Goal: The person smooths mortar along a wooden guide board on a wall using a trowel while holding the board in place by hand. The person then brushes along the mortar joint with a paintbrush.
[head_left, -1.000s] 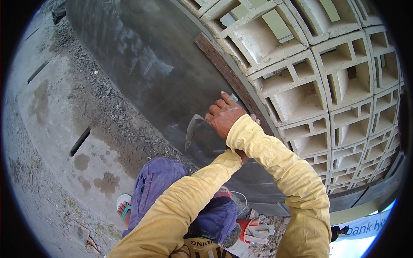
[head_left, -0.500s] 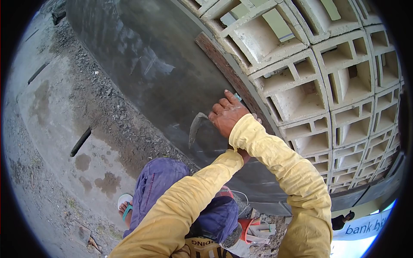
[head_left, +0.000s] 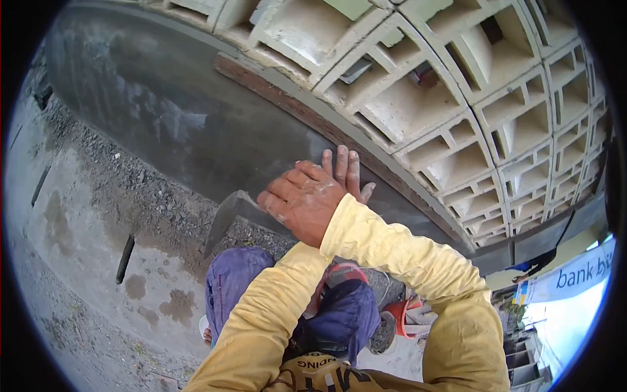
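Note:
My arms are crossed, in dusty yellow sleeves. My right hand (head_left: 305, 199), smeared with grey mortar, is closed around the handle of a trowel, hidden under the fingers. The trowel's blade (head_left: 224, 219) points down and left, near the lower edge of the smooth grey plastered wall (head_left: 157, 124). Partly behind the right wrist, my left hand (head_left: 346, 173) has its dusty fingers stretched out and apart. Its fingertips are right at the long reddish-brown wooden strip (head_left: 281, 93) that runs along the top of the plaster.
Pale breeze blocks (head_left: 418, 98) rise above the strip. Gravel (head_left: 130, 163) lines the wall's foot, beside a concrete path with dark slots (head_left: 125, 259). A red bucket (head_left: 400, 319) stands by my knee; another reddish container (head_left: 349, 266) is between my legs. A banner (head_left: 568, 281) hangs far right.
My right hand and the trowel have moved left, away from the strip. The left hand's stretched fingers, hidden before, now show. The view has shifted, bringing more banner and sky in.

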`<state>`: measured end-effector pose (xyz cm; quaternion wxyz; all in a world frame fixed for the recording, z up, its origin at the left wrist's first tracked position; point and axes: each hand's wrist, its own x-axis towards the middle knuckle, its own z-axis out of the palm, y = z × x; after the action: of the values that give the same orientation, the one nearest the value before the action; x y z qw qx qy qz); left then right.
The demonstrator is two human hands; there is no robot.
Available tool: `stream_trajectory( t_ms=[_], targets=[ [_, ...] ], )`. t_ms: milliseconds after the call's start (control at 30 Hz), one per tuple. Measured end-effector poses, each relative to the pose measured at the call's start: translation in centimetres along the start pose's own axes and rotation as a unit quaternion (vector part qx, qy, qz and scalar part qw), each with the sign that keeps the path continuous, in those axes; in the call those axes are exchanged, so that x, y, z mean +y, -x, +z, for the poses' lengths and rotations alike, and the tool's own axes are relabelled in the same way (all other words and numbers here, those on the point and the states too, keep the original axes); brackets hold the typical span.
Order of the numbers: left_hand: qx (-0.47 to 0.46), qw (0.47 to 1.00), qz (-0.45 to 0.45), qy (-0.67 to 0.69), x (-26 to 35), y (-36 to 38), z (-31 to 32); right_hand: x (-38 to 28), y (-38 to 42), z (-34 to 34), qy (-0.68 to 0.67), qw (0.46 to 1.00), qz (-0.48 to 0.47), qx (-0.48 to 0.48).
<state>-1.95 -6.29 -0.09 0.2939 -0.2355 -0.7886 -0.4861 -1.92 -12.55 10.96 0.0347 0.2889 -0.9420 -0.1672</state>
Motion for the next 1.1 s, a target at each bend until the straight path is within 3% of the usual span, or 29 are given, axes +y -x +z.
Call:
stream_trajectory(
  t_ms=[100,200,367,533,600,667,733,800,867,933,967,1100],
  targets=[
    [0.01,1.0,-0.016,-0.008,1.4,-0.2,0.5,-1.8,4.6,-0.3,-0.12,0.98,0.094,0.128],
    [0.072,0.997,-0.01,-0.002,1.8,0.1,2.7,-3.2,11.0,0.4,-0.217,0.935,0.199,0.196],
    [0.123,0.991,0.046,0.016,2.3,-0.2,3.8,-5.5,23.7,0.8,-0.33,0.837,0.417,0.133],
    [0.167,0.979,0.116,-0.011,1.6,-0.3,5.8,-8.2,35.3,3.6,-0.346,0.715,0.589,0.148],
    [0.147,0.985,0.084,-0.029,3.0,-0.2,5.4,-9.8,40.5,6.0,-0.312,0.677,0.637,0.195],
    [0.134,0.987,0.079,-0.035,3.2,-0.1,5.6,-11.3,45.2,5.8,-0.294,0.594,0.731,0.164],
    [0.143,0.982,0.117,-0.036,1.2,-0.2,6.9,-13.2,51.7,7.1,-0.227,0.572,0.777,0.134],
    [0.127,0.989,0.071,-0.038,1.4,-0.3,6.9,-15.5,58.4,7.5,-0.172,0.577,0.793,0.092],
    [0.128,0.986,0.078,-0.077,-2.2,-0.5,8.3,-17.5,62.7,7.1,-0.149,0.523,0.838,0.039],
    [0.138,0.988,0.06,-0.045,-1.6,-0.7,8.2,-19.7,67.2,8.3,-0.176,0.473,0.86,-0.08],
    [0.136,0.99,0.037,0.008,0.6,-0.9,7.5,-21.0,69.7,9.9,-0.183,0.478,0.849,-0.131],
    [0.099,0.994,-0.005,0.04,-0.5,-1.7,7.3,-22.4,72.6,15.6,-0.308,0.433,0.819,-0.215]
  ],
)
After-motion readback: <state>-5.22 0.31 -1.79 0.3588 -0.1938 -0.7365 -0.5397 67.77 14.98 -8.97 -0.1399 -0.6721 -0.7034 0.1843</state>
